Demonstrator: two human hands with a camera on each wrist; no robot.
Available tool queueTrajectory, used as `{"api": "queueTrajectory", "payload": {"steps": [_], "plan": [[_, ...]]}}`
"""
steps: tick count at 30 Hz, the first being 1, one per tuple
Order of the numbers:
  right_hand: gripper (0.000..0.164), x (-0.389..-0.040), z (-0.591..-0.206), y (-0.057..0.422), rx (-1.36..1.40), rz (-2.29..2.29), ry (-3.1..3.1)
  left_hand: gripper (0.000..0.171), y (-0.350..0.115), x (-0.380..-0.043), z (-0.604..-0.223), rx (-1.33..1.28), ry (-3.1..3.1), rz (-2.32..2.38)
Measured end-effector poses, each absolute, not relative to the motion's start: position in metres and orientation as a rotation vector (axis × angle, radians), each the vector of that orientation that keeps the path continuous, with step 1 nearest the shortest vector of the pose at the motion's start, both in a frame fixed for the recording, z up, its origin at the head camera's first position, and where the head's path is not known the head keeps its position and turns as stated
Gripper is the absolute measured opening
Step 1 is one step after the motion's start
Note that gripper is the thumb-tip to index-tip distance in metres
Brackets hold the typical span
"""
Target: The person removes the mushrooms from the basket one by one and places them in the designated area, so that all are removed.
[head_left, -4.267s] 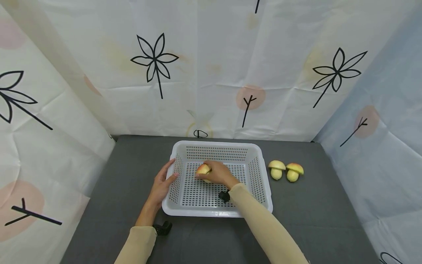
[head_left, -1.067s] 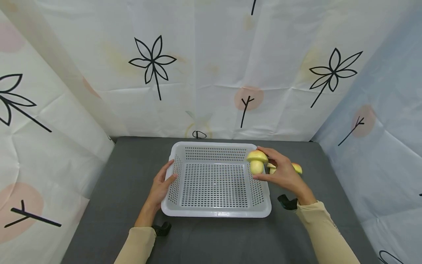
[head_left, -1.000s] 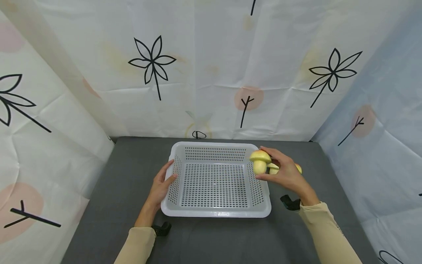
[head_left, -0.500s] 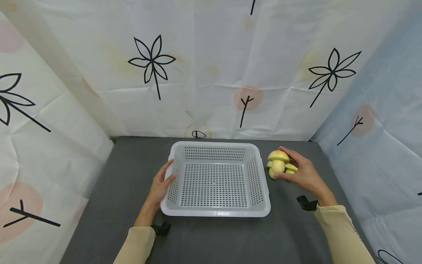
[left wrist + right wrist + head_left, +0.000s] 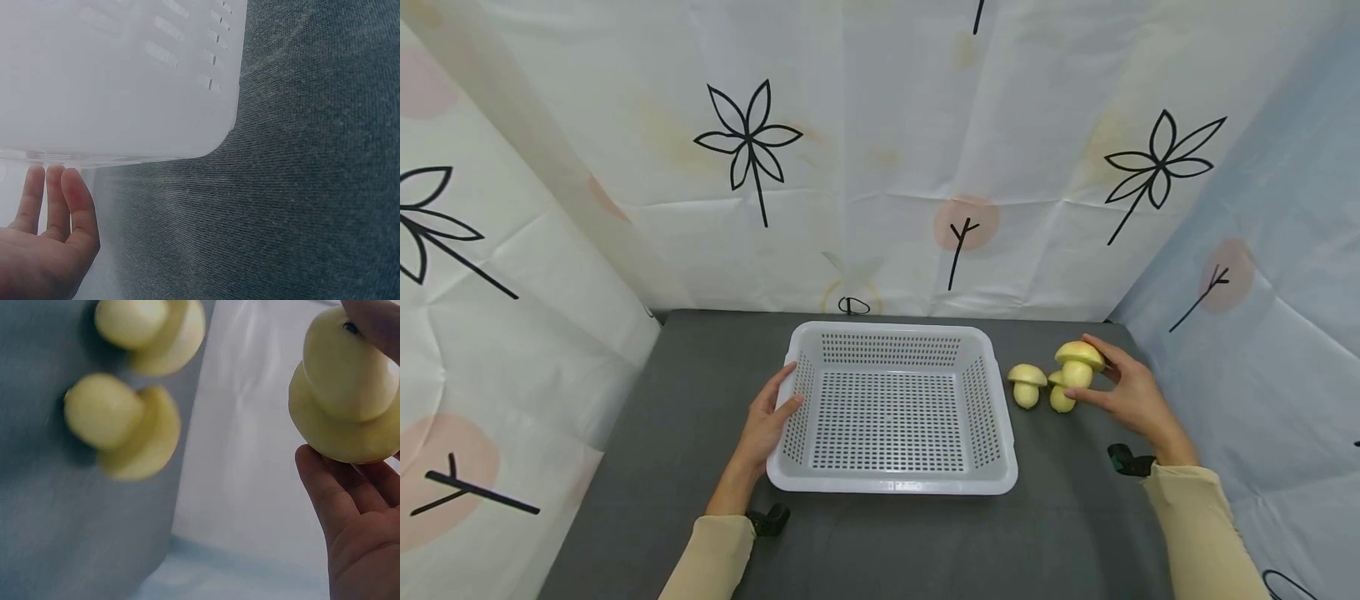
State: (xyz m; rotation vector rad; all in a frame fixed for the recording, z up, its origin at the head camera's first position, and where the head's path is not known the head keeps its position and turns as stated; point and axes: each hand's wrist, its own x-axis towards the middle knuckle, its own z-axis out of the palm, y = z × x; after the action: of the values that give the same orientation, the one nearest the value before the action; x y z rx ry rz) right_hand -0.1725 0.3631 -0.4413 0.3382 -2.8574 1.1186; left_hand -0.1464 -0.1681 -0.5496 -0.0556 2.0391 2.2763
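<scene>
A toy mushroom with a yellow cap and pale stem is pinched between the thumb and fingers of my right hand, raised at the right. In the right wrist view the thumb presses the stem end of this mushroom and the fingertips support its cap. Two more mushrooms stand on the table below: one mushroom beside the basket, and another mushroom partly hidden behind the held one. My left hand holds the left rim of the white perforated basket, thumb over the edge, fingers along the outer side.
The basket's perforated floor shows bare. A dark grey cloth covers the table. White printed curtains enclose the back and both sides, the right curtain close to my right hand.
My right hand took the mushroom out of the basket, carried it over the right rim, and moved it right past the two standing mushrooms. My left hand stays on the rim.
</scene>
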Motion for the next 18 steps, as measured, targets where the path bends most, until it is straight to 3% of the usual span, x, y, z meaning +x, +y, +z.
{"api": "queueTrajectory", "payload": {"steps": [18], "plan": [[0.097,-0.171,-0.480,0.419,0.081,0.947,-2.957,0.060,-0.168,-0.147,-0.550,-0.062,2.046,2.267]]}}
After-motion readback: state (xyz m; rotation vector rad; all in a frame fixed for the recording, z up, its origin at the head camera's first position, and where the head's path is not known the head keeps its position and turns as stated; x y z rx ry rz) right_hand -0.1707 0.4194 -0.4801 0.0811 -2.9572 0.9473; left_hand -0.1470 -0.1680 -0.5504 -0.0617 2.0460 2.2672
